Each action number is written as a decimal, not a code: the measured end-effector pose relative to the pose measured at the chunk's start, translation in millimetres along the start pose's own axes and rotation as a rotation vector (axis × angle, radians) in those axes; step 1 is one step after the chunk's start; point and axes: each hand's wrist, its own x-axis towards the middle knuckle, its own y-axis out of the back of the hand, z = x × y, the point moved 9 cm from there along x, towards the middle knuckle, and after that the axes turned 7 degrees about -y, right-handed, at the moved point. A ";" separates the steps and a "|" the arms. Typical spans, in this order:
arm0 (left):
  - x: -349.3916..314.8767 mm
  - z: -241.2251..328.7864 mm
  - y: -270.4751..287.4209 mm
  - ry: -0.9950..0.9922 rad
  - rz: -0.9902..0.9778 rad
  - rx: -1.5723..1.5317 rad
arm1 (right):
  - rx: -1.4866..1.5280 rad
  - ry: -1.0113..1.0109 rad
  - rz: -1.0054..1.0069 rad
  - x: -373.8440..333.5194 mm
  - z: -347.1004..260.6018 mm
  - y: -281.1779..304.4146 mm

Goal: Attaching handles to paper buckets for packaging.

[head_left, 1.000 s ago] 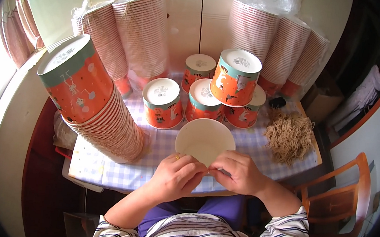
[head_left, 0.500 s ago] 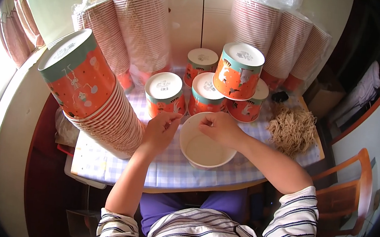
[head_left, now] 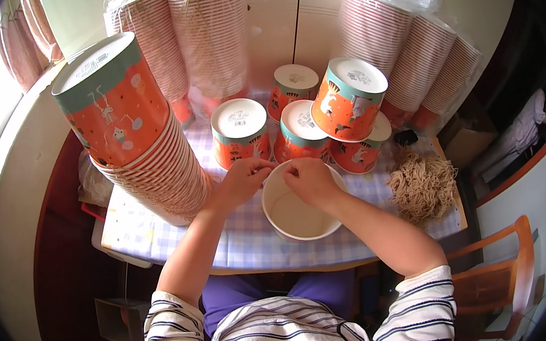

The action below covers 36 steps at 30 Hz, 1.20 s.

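An upright paper bucket, white inside, stands on the checked cloth in front of me with its mouth up. At its far left rim my left hand is closed in a pinch on the outer side. My right hand reaches over the mouth, its fingertips pinched together just inside the same part of the rim. Whatever lies between the fingers of either hand is too small to make out. Just beyond them, orange and green paper buckets stand upside down, among them one bucket behind my left hand and another bucket resting on top of others.
A tall leaning stack of nested buckets rises at the left. Bagged bucket stacks line the back. A heap of beige cords lies at the table's right, near a wooden chair. Farther right stands another person.
My hands have drawn closer together at the rim, the left one moving right and the right one slightly left. The whole view has shifted a little.
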 end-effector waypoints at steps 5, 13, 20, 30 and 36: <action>2.9 -4.4 -0.7 -0.015 -0.024 0.019 | -0.050 0.006 0.033 4.5 4.6 -0.3; 3.9 -10.2 -0.9 0.002 -0.025 -0.031 | -0.013 -0.017 0.005 6.1 5.2 -5.6; 3.8 -6.1 -2.6 0.025 -0.053 0.001 | -0.024 -0.024 0.041 7.7 6.8 -5.6; 4.5 -6.3 -3.3 0.053 -0.079 -0.021 | -0.012 -0.022 0.067 9.5 7.0 -3.7; 7.3 -6.6 -2.9 0.029 -0.109 0.034 | -0.034 -0.055 0.060 9.3 6.9 -5.1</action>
